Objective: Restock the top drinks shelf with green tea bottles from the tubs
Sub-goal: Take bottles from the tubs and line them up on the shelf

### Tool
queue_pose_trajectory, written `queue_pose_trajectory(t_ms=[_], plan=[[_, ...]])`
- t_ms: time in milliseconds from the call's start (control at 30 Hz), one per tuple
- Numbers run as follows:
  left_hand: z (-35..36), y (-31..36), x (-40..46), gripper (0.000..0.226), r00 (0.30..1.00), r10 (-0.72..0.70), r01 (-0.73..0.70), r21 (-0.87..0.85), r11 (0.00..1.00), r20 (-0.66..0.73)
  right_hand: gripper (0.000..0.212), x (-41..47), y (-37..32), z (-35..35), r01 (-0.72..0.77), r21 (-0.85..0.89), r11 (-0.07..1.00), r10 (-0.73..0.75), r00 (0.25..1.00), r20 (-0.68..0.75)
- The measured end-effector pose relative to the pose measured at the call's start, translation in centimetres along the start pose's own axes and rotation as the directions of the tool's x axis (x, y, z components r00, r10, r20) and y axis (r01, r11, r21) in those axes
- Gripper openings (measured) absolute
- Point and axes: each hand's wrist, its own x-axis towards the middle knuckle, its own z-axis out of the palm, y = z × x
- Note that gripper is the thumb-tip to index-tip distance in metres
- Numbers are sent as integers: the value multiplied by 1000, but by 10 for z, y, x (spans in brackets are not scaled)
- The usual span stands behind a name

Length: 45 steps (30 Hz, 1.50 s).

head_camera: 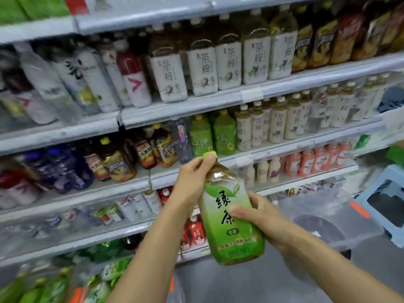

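Observation:
A large green tea bottle (pixel 229 217) with a green label and a light green cap is held in front of the shelves, tilted with its cap up and to the left. My left hand (pixel 193 180) grips its neck and cap. My right hand (pixel 260 215) wraps the middle of its body from the right. Several more green tea bottles (pixel 41 289) lie in a tub at the bottom left. The top shelf edge (pixel 153 18) runs across the upper part of the view; what stands on it is mostly cut off.
Shelves full of drink bottles fill the view, with white-labelled tea bottles (pixel 203 68) at the upper middle. A clear plastic tub (pixel 323 217) sits on the floor at the right, beside a light blue stool (pixel 384 202). Grey floor (pixel 240 283) lies below.

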Motion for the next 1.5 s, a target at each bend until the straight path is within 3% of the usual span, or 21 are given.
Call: queue_pose_trajectory(t_ms=[267, 467, 733, 833, 900, 1033, 1167, 1267, 1400, 1433, 1500], plan=[[-128, 100, -8, 21, 972, 214, -214, 7, 977, -92, 84, 42, -94, 120, 269, -107, 957, -263, 962, 66], [-240, 170, 13, 17, 904, 418, -401, 166, 901, -86, 80, 101, -162, 218, 398, -108, 911, -384, 915, 127], [-378, 241, 53, 52, 843, 537, -507, 301, 807, -19, 75, 180, -235, 343, 544, -108, 832, -535, 839, 97], [-424, 259, 68, 55, 796, 605, -566, 384, 729, 25, 66, 205, -264, 380, 578, -106, 809, -573, 816, 76], [-460, 270, 82, 56, 757, 654, -580, 471, 665, 8, 71, 221, -286, 403, 610, -109, 785, -606, 792, 69], [-537, 282, 118, 60, 708, 703, -490, 668, 560, -70, 98, 250, -326, 443, 669, -121, 734, -673, 740, 6], [-595, 283, 148, 67, 699, 695, -140, 922, 362, -167, 85, 282, -355, 471, 731, -195, 654, -754, 651, -87], [-621, 275, 159, 68, 735, 645, 39, 963, 268, -209, 90, 309, -365, 481, 737, -233, 635, -769, 630, -103], [-637, 258, 164, 71, 798, 564, 94, 969, 230, -212, 121, 334, -367, 485, 711, -266, 651, -754, 645, -121], [-639, 256, 166, 69, 797, 566, 98, 971, 219, -208, 124, 339, -368, 485, 702, -267, 660, -745, 657, -113], [-640, 255, 168, 66, 789, 579, 105, 973, 207, -208, 109, 346, -371, 485, 688, -259, 678, -724, 687, -68]])
